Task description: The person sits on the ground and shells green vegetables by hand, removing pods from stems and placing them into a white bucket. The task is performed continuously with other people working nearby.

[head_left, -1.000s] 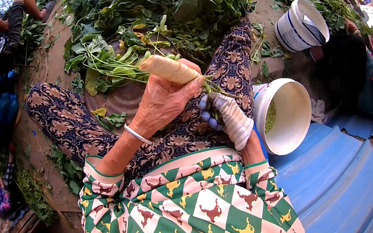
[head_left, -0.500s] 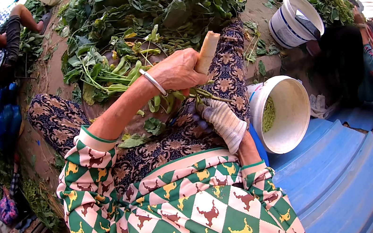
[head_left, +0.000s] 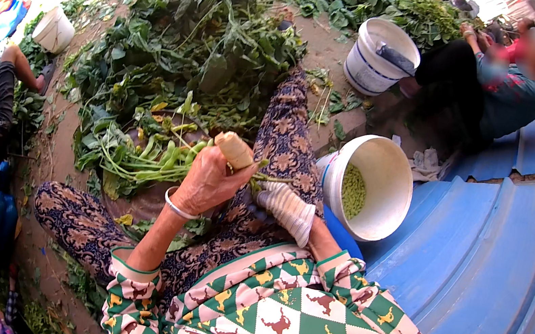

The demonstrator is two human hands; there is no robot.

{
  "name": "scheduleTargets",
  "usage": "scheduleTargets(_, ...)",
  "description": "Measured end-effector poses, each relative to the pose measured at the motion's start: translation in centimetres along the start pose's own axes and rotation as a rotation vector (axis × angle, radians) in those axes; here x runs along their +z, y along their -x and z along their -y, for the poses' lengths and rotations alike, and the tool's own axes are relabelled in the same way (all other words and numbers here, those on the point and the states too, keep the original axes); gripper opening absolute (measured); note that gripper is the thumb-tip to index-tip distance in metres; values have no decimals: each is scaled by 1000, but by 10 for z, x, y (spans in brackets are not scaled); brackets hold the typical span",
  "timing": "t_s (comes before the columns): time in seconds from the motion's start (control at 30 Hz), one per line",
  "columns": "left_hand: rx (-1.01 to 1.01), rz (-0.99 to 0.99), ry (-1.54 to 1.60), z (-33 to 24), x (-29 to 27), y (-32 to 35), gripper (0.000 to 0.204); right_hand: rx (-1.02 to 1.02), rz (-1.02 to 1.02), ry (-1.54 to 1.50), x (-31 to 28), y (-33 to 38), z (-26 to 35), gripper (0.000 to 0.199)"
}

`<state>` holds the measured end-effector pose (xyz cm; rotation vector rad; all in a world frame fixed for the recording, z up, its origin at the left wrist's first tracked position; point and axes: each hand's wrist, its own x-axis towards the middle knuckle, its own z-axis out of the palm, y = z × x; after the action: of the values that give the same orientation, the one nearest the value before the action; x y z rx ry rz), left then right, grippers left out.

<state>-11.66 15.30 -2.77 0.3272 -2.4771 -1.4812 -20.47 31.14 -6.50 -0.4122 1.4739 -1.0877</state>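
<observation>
My left hand (head_left: 205,184), bare with a silver bangle, is closed round a short pale wooden cylinder like a tool handle (head_left: 234,151). Its cut end tilts up toward the view; whatever lies below my fist is hidden. Just right of it, my right hand (head_left: 286,207) wears a striped pale glove with dark fingertips. That hand is closed at the thin green stem end of a bean plant (head_left: 272,179). Left of my fist lie green bean pods (head_left: 170,157) on leafy stalks, over a round brown surface (head_left: 148,188) between my legs.
A white bucket (head_left: 395,205) with shelled green beans (head_left: 353,191) stands tilted at my right. Another white bucket (head_left: 370,72) is farther off, near a seated person (head_left: 506,98). Leafy plants (head_left: 189,40) are heaped ahead. Blue corrugated sheeting (head_left: 462,242) covers the right side.
My left hand has moved down and nearer to me, and the wooden piece has tipped from upright toward the view. The whole view has also shifted.
</observation>
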Motion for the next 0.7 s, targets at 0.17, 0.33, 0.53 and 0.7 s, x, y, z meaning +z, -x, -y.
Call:
scheduleTargets(0.17, 54, -147, -44, -5, 7, 13, 15, -576, -175, 520, -10, -43, -47, 12)
scheduleTargets(0.33, 23, -199, 72, -2, 12, 15, 14, 40, 15, 11, -6, 9, 0, 16)
scheduleTargets(0.53, -2, -270, 112, 10, 16, 22, 15, 11, 228, 47, -6, 37, 21, 28)
scheduleTargets(0.7, 87, -220, -39, -5, 15, 29, 13, 138, 69, -562, -11, 1, 0, 42)
